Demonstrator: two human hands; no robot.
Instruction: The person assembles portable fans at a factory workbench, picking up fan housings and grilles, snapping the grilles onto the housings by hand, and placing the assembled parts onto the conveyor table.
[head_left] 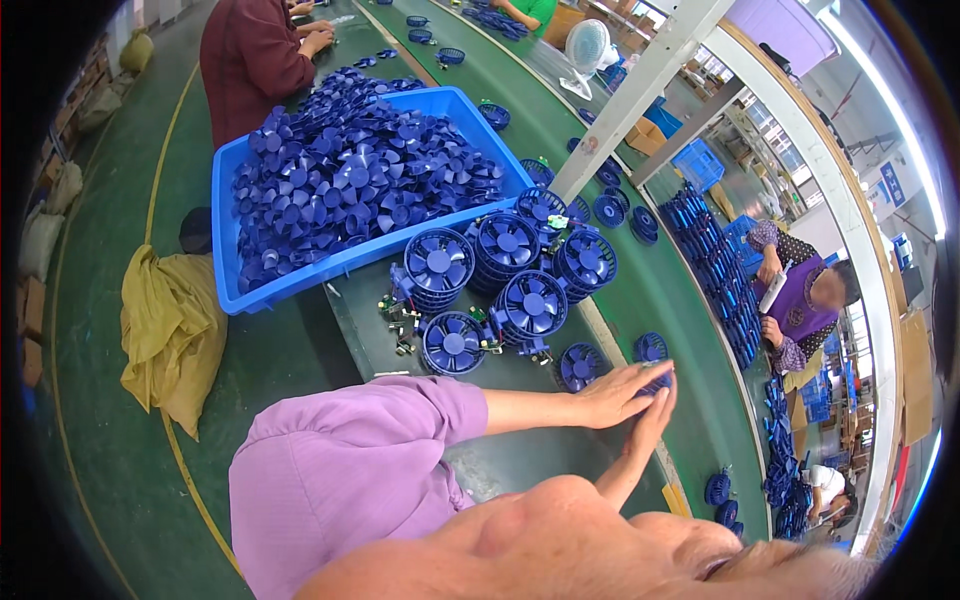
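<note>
Out at the edge of the green conveyor belt, my left hand [612,397] and my right hand [648,425] meet at a small blue fan [656,384]. The left fingers reach over its upper side while the right ones close on it from the near side, partly hiding it. Just beyond lies another blue fan [650,347] on the belt, and a single fan [579,367] sits on the table left of my hands. Stacked round blue fans [532,303] stand further left, with small circuit boards and wires [403,322] beside them.
A large blue tray [380,250] heaped with loose blue fan blades overhangs the table's left edge. A white post [640,95] rises beside the green belt [690,400], which carries scattered fans. Co-workers sit across and further along. A yellow sack [175,330] stands on the floor.
</note>
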